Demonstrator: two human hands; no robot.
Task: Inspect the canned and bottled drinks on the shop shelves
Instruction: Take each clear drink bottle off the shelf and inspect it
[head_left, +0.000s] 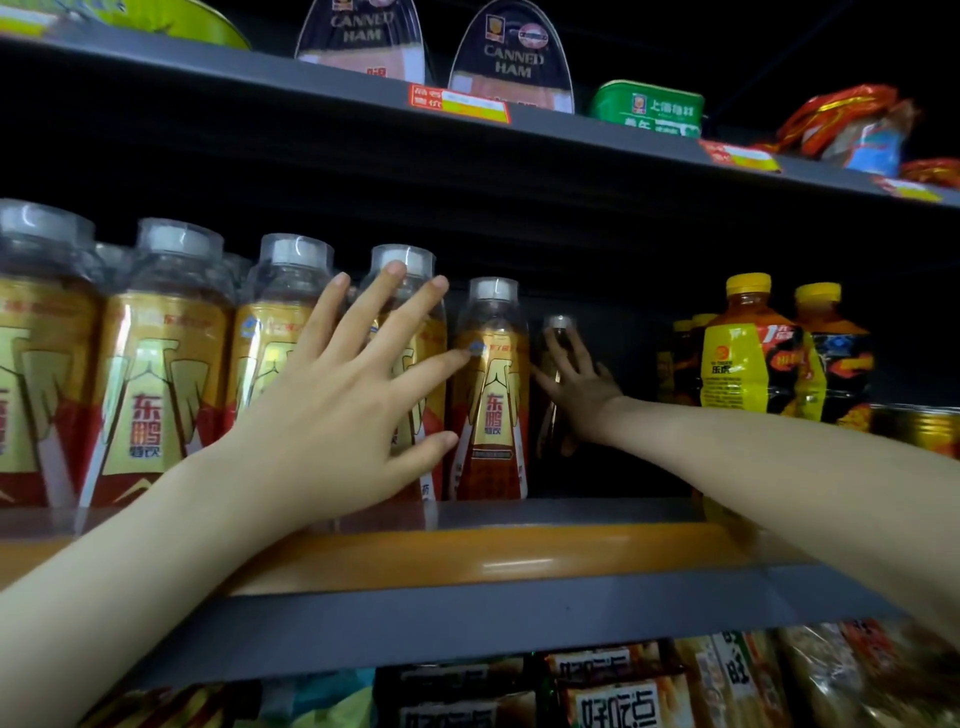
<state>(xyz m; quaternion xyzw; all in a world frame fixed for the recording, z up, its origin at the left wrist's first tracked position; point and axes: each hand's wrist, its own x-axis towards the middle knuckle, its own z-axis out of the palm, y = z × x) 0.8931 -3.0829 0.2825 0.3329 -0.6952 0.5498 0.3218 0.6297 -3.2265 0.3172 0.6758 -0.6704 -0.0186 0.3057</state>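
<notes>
1. The left hand is released, its fingers straight and fanned. It lies over the front row of gold-labelled bottles on the middle shelf, with the forefinger tip on the label of the end bottle.
2. The right hand reaches deeper into the dark gap just right of that row. Its fingers are splayed and grasp nothing, and the fingertips rest against a lone rear bottle.
3. The gold-and-red labels read 东鹏特饮 under clear over-caps.
4. Further right stand yellow-capped bottles, well apart from both hands. One label shows 乐虎; the smaller print is too blurred to read.
5. On the shelf above are ham tins marked "CANNED HAM", a green tin and red-and-yellow price tags.
6. Below are snack packets — one reads 好吃点.
</notes>
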